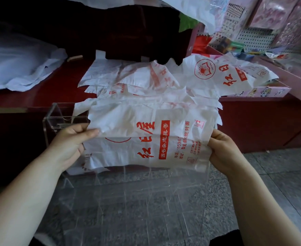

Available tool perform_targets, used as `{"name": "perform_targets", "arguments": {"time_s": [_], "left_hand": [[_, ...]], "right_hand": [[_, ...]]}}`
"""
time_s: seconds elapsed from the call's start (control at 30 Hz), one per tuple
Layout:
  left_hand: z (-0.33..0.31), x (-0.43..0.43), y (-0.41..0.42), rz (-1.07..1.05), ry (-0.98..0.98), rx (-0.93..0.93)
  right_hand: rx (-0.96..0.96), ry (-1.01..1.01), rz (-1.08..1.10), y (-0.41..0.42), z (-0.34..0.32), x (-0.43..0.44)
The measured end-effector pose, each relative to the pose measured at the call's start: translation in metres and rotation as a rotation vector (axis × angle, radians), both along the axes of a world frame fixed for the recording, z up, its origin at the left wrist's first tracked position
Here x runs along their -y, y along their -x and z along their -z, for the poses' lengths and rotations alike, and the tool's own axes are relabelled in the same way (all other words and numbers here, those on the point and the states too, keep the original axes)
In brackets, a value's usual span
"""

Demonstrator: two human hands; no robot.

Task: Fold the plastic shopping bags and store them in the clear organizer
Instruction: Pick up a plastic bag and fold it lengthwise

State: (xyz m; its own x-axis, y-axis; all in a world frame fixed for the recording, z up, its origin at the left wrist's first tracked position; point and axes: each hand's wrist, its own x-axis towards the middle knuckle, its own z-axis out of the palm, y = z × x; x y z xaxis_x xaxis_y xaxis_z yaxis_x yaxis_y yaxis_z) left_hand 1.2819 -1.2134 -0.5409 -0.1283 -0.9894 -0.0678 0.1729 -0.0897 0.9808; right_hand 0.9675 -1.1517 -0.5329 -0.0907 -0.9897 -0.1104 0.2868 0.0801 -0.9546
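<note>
— From the head view, where's the bag?
— The white plastic shopping bag with red print (146,139) is stretched above the clear acrylic organizer (57,118). The left hand (69,144) pinches its left edge and the right hand (224,150) its right edge
— And the fold?
— I'd keep it taut, bring the edges together squarely and press the air out. Other white bags (128,80) lie behind on the dark red table (39,96)
</note>
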Motion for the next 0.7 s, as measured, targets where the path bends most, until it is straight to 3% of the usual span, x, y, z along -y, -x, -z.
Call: {"name": "perform_targets", "arguments": {"time_s": [0.2, 0.33, 0.47, 0.57, 0.7], "left_hand": [[-0.015, -0.012, -0.012, -0.007, 0.114, -0.024], [-0.026, -0.029, -0.029, -0.149, 0.194, 0.218], [-0.062, -0.051, -0.025, -0.394, 0.471, 0.363], [-0.097, -0.073, 0.006, -0.131, 0.666, 0.397], [-0.107, -0.078, 0.053, 0.219, 0.574, 0.637]], "right_hand": [[-0.225, 0.041, 0.154, -0.006, -0.037, -0.006], [-0.419, 0.176, 0.117, -0.006, -0.078, -0.010], [-0.647, 0.251, -0.029, -0.021, -0.114, -0.016], [-0.745, 0.280, -0.142, -0.041, -0.129, -0.023], [-0.738, 0.342, -0.200, -0.064, -0.136, -0.029]]}}
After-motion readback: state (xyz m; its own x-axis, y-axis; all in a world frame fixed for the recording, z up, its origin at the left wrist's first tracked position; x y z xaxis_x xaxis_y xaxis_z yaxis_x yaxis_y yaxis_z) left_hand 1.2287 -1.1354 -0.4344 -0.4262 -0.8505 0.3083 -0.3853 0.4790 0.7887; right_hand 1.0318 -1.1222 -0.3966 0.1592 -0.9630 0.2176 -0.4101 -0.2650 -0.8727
